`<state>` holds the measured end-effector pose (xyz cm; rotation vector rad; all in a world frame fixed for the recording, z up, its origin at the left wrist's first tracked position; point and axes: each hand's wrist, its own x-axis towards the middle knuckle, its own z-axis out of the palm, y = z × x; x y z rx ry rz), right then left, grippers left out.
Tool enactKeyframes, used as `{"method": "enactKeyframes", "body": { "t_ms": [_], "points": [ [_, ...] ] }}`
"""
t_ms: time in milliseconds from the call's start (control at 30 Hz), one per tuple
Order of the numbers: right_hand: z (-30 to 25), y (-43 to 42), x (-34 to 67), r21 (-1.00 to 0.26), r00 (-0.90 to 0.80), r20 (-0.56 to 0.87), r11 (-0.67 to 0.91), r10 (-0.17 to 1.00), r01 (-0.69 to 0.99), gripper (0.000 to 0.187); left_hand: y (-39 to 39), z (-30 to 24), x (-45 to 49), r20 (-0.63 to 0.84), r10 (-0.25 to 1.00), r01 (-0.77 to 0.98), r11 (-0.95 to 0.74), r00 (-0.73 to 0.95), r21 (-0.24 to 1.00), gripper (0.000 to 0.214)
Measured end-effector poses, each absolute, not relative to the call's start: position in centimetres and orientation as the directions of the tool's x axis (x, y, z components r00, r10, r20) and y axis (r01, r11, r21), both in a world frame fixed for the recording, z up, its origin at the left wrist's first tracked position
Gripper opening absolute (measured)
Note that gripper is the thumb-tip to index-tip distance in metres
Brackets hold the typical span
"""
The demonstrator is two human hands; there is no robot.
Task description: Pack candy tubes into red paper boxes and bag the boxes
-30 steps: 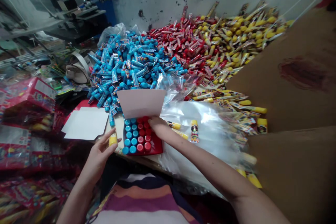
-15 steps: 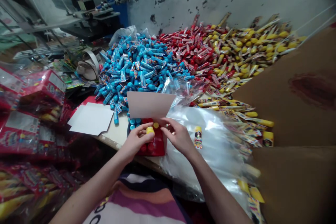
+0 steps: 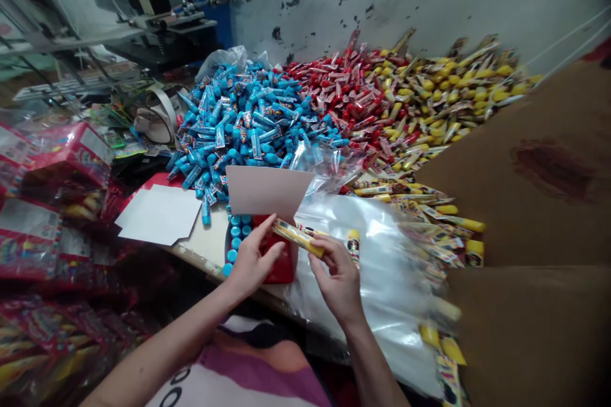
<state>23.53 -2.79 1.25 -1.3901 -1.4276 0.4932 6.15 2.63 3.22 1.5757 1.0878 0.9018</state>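
Note:
In my right hand (image 3: 337, 273) is a yellow-capped tube (image 3: 296, 236) in printed wrapping, gripped by its cap end and slanting over the box. Part of another printed yellow piece shows just behind it. My left hand (image 3: 252, 261) is at the tube's far end, index fingertip against it, thumb held apart. Beneath both hands stands a red box (image 3: 281, 272) with its pale lid flap (image 3: 267, 191) raised. Blue-capped tubes (image 3: 235, 243) stand along its left side. My hands and the tube hide much of the inside.
Behind the box lie heaps of blue tubes (image 3: 258, 114), red tubes (image 3: 348, 89) and yellow tubes (image 3: 443, 89). Clear plastic bags (image 3: 372, 311) and a cardboard box (image 3: 534, 203) are at right. White cards (image 3: 160, 215) and packed red boxes (image 3: 67, 159) are at left.
The yellow-capped tube my left hand held in the box no longer shows there. My right hand now holds a yellow-capped tube above the box, and my left fingers have spread.

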Motion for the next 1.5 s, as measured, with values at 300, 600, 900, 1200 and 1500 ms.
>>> {"method": "enactKeyframes", "body": {
  "t_ms": [300,600,900,1200,1500],
  "points": [
    [-0.4,-1.0,26.7,-0.723,0.264,0.359,0.088,0.895,0.685,0.019,4.4,0.0,5.6,-0.003,0.765,0.732,-0.615,0.644,0.293,0.051],
    [-0.4,4.6,24.1,-0.403,-0.227,0.126,0.259,0.966,0.878,0.018,4.0,-0.2,5.1,-0.065,0.766,0.753,-0.607,0.64,0.255,0.057],
    [0.0,6.6,23.2,-0.334,-0.404,0.079,0.406,0.911,0.85,0.027,4.1,0.0,5.1,-0.097,0.765,0.76,-0.599,0.636,0.253,0.058],
    [-1.6,6.1,23.8,-0.277,-0.468,0.049,0.463,0.882,0.842,0.019,4.2,0.1,5.2,-0.098,0.764,0.759,-0.601,0.637,0.251,0.06],
    [-1.6,6.2,23.7,-0.406,-0.325,0.097,0.336,0.941,0.85,0.027,4.6,-0.1,5.0,-0.113,0.778,0.764,-0.561,0.618,0.319,0.059]
  ]
}}
